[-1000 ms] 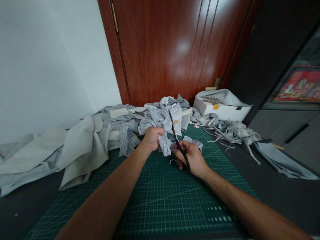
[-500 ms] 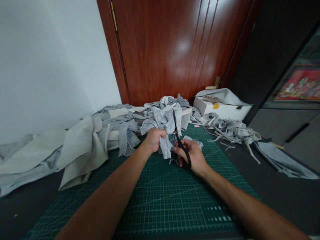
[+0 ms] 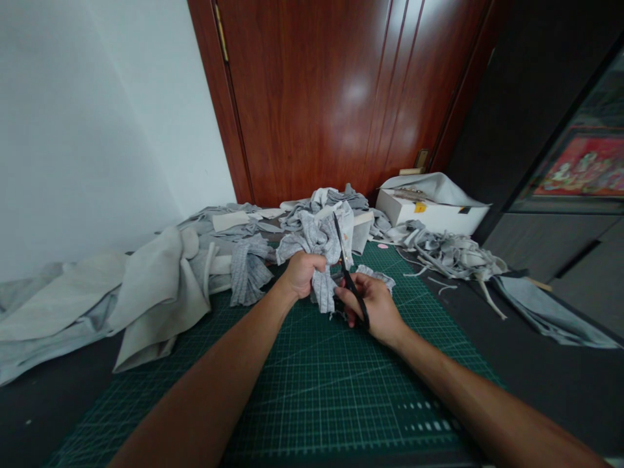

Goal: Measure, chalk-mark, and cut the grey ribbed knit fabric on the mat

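Observation:
My left hand [image 3: 301,274] is clenched around a bunched piece of grey knit fabric [image 3: 318,242], held upright above the green cutting mat [image 3: 312,383]. My right hand [image 3: 371,305] grips black scissors [image 3: 347,272] by the handles, blades pointing up and away, lying against the right side of the fabric. A small grey scrap [image 3: 376,275] lies on the mat just behind my right hand.
Heaps of grey and beige cloth [image 3: 146,286] cover the table's left and back. A white box [image 3: 429,211] stands at the back right with a tangle of grey strips [image 3: 453,257] beside it. A brown wooden door [image 3: 336,91] rises behind.
The scissors and both hands have shifted only slightly; the blades have tilted a little along the fabric while the left hand keeps its hold.

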The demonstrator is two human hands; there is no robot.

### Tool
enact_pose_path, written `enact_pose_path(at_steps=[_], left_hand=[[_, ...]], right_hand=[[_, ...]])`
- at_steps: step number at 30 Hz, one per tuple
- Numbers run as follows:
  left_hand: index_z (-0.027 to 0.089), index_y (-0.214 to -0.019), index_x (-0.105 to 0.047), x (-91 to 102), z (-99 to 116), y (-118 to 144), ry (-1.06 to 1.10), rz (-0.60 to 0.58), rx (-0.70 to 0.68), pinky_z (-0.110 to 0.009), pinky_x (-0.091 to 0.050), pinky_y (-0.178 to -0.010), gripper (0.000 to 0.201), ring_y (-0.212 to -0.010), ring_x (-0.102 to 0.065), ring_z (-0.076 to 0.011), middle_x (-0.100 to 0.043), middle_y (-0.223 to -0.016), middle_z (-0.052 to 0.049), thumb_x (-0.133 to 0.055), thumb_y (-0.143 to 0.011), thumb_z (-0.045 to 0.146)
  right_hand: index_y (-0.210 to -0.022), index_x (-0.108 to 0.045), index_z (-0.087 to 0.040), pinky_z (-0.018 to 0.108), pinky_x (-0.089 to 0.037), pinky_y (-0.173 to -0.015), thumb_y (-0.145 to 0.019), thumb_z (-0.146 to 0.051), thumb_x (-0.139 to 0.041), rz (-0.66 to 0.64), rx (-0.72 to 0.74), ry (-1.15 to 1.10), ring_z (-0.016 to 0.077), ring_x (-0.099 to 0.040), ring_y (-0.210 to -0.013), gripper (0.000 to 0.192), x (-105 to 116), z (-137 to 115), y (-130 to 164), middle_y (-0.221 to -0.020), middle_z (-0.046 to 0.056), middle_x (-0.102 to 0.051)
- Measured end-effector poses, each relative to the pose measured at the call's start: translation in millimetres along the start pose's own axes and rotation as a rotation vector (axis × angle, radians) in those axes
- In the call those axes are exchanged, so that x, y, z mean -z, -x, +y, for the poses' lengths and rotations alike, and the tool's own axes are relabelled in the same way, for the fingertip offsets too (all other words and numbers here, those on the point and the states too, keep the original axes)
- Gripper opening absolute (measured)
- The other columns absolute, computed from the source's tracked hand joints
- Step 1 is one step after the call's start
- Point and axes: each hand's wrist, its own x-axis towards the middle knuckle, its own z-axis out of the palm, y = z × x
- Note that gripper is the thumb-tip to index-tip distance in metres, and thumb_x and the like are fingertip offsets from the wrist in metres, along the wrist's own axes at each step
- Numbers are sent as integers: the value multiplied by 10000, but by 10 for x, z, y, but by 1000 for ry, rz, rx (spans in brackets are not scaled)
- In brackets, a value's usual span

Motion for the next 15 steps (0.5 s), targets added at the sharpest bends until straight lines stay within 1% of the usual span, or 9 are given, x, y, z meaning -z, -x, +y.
enact_pose_path(at_steps=[3,7,12,15], left_hand=[[110,-627,-685,9,-16,-17,-51,-30,6,-336,-525,-570,250,-547,-612,-206,-658,-607,-25,-588,-399,72],[116,-668,-707,-14,-15,-11,-69,-59,13,-384,-561,-633,306,-641,-672,-265,-679,-645,-41,-588,-387,98],[134,-681,-711,-44,2,29,-78,-112,67,-418,-588,-660,326,-667,-694,-284,-683,-650,-30,-588,-381,97],[132,-626,-686,-21,-15,25,-95,-122,102,-413,-580,-629,270,-643,-692,-290,-675,-624,-35,-588,-380,78]], right_hand=[[-865,-604,-211,197,-384,-326,-755,-476,-837,7,-2,-6,106,-491,-331,370,-10,-10,2,-461,-93,-568],[-866,-605,-205,199,-396,-332,-727,-494,-865,13,-9,-27,102,-477,-332,413,-22,-16,-2,-450,-95,-561],[-830,-600,-209,198,-373,-335,-719,-482,-869,30,-15,-47,104,-482,-338,399,-7,-10,-16,-441,-83,-566],[-838,-605,-209,203,-377,-338,-739,-476,-839,43,-19,-59,108,-486,-339,368,11,-14,-23,-441,-80,-566]])
